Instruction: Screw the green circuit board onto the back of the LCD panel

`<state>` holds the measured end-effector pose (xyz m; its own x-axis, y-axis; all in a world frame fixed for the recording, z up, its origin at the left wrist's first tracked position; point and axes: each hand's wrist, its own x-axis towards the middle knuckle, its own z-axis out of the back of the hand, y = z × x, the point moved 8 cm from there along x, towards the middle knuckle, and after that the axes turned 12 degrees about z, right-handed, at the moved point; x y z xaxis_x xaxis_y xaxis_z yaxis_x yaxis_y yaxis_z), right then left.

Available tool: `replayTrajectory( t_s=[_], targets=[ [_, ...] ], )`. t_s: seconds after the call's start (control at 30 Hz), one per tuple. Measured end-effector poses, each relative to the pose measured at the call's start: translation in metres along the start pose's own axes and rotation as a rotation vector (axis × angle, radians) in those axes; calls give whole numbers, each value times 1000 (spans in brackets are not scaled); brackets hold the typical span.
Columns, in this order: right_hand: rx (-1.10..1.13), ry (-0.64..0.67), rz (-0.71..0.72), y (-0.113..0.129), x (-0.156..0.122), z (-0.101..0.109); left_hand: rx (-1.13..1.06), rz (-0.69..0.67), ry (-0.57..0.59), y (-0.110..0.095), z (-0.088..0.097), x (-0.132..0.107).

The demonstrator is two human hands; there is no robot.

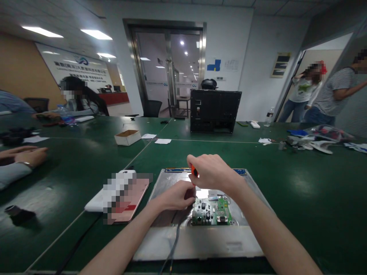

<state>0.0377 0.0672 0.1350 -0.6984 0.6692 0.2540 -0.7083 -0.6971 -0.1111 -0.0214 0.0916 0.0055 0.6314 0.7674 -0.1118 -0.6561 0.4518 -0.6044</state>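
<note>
A flat metal panel [197, 240] lies on the green table [301, 183] in front of me, with a green circuit board [212, 212] set in its middle. My right hand [213, 172] is closed round the orange handle of a screwdriver [194, 172], held upright over the board's left edge. My left hand [177, 194] is curled just below it, fingers pinched near the screwdriver's shaft, which is hidden. A dark cable [173, 244] runs from the board toward me.
A white device and a pink phone [126, 198] lie left of the panel. A small open box [127, 136] and a black monitor back [215, 110] stand farther off. Another person's hands [25, 154] rest at left. People sit and stand around the room.
</note>
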Motion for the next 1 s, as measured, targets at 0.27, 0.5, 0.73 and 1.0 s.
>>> replayTrajectory(
  t_s=[0.27,0.5,0.73,1.0],
  targets=[
    [10,36,-16,-4,-2,3,19,-24,-16,-4,3,-1],
    [22,62,-9,-2,-1,0,8,-16,-4,-5,2,-1],
    [10,76,-23,-3,-2,1,12,-25,-19,-3,3,-1],
    [38,69,8,-2,-4,1,11,-35,-15,-2,2,-1]
  ],
)
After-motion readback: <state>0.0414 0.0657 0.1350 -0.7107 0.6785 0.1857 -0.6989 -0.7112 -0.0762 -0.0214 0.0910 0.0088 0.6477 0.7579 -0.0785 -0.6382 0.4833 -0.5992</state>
